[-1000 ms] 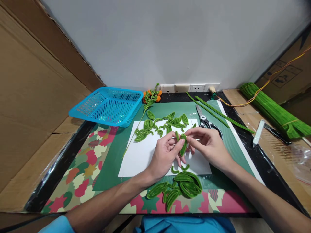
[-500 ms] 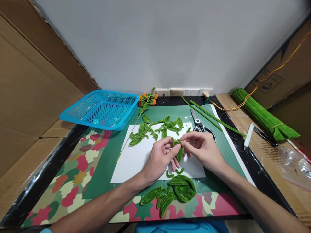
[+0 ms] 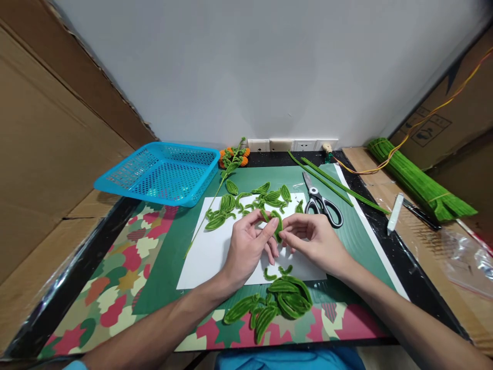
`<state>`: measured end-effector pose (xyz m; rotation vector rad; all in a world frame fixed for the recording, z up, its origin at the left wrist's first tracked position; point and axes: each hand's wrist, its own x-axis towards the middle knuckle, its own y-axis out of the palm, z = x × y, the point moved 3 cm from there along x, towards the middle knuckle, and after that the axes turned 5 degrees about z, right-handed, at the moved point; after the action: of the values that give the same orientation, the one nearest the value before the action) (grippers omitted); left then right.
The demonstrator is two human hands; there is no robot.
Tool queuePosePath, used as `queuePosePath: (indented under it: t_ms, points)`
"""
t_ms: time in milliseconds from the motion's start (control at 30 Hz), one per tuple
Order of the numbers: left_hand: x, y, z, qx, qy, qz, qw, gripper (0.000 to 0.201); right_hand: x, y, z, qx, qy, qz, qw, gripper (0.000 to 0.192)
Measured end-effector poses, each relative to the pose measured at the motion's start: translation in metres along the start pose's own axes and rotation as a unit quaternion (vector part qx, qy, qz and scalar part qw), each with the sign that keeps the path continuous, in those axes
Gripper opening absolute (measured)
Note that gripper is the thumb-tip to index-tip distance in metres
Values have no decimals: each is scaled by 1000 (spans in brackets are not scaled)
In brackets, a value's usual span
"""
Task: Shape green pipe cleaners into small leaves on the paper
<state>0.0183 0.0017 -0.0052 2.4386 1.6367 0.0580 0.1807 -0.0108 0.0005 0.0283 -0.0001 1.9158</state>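
Between my two hands, over the white paper (image 3: 208, 257), is a green pipe-cleaner leaf (image 3: 278, 221). My left hand (image 3: 250, 241) pinches it between thumb and fingers, the other fingers curled below. My right hand (image 3: 316, 239) closes thumb and forefinger on its lower right side; fingertips partly hide the leaf. Just beyond lie several fuzzy green leaves (image 3: 227, 204) and small curled pieces on the paper. Nearer to me, a pile of green leaves (image 3: 290, 298) rests at the mat's front edge, with two short curled pieces (image 3: 285, 270) behind it.
Black-handled scissors (image 3: 323, 205) lie right of the paper, beside long green pipe cleaners (image 3: 342, 187). A blue basket (image 3: 185, 200) stands at the back left, next to orange flowers (image 3: 243, 161). At right are a bundle of green pipe cleaners (image 3: 419, 180) and a white-handled tool (image 3: 395, 215).
Both hands have shifted slightly left. The leaf, earlier hanging straight down, now looks bent, and my right fingers have moved from its top to its lower side.
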Motion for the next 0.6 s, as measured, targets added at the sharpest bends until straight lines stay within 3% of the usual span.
queuePosePath:
  t_ms: [300,600]
  points:
    - [-1,0,6,28,-8,39,999,34,-2,-6,-1,-62,-6,-71,996,8]
    - [1,-3,3,49,-28,34,998,35,-4,-4,-6,39,42,-52,997,15]
